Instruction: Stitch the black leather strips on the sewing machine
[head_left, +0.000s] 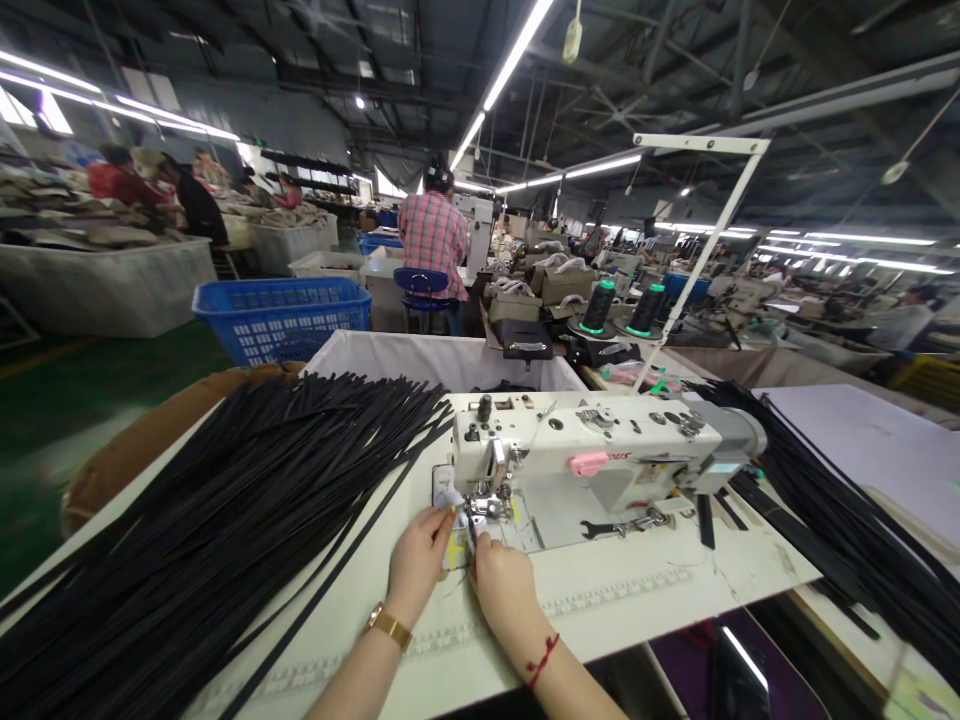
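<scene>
We are working with both hands at the white sewing machine [600,440], which is standing right of centre in the frame, on the pale table [637,625]. Just left of its needle area, in the lower middle, our left hand [415,565] is holding its fingers closed at the tips; we cannot tell what is between them. Our right hand [504,580] is curling its fingers closed just beside, its tips touching a slim dark piece [472,522] under the machine's head; how firmly they are gripping it is unclear. Long black strips [225,500] are lying in a heap across the lower left, and more black strips [847,520] are lying at the right edge. A wrench [598,528] is resting below the machine's arm. Beyond, a person in a checked shirt [433,235] is sitting at upper centre, right of a blue basket [283,312].
</scene>
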